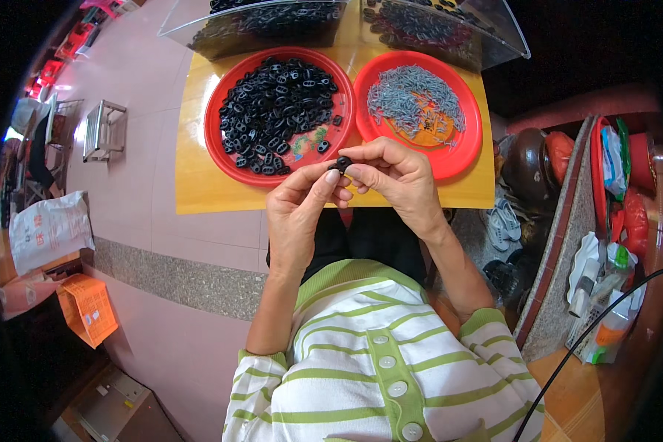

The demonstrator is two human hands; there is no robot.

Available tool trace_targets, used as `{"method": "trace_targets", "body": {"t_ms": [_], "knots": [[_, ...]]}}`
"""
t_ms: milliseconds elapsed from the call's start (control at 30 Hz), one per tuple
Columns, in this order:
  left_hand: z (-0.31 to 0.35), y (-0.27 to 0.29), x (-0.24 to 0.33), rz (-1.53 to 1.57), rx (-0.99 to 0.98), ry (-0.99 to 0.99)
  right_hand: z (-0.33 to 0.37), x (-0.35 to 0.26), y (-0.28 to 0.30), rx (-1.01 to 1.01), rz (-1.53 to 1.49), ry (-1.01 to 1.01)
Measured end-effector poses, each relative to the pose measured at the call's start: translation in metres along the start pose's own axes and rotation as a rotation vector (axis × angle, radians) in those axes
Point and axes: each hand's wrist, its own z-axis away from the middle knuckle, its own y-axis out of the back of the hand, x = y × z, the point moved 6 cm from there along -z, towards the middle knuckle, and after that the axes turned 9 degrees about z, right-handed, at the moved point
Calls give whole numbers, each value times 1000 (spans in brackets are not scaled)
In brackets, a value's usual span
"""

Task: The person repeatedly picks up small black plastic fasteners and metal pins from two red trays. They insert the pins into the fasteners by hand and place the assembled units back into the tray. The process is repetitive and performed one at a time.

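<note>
Close together over the near edge of the table, my left hand [300, 205] and my right hand [399, 180] pinch a small black plastic part [342, 163] between thumbs and fingertips. Whether it is one piece or two pressed together, I cannot tell. Just beyond my left hand, a red round tray [213, 121] holds a heap of small black oval plastic pieces [276, 107] with holes. A second red tray [473, 121], beyond my right hand, carries a pile of thin silvery metal pins or screws [416, 92], too small to tell which.
Two clear bins, the left bin [258, 29] and the right bin [442, 33], stand at the table's far side with more black pieces. The yellow tabletop [191, 177] ends before my lap. A metal stool [103, 131] stands left; a black cable [589, 331] runs at right.
</note>
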Motion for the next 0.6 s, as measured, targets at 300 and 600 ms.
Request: {"method": "trace_targets", "body": {"t_ms": [300, 600], "knots": [[-4, 1, -2, -16, -8, -37, 1, -3, -4, 54, -28, 54], [-13, 1, 2, -56, 3, -32, -4, -19, -3, 122, 429, 274]]}}
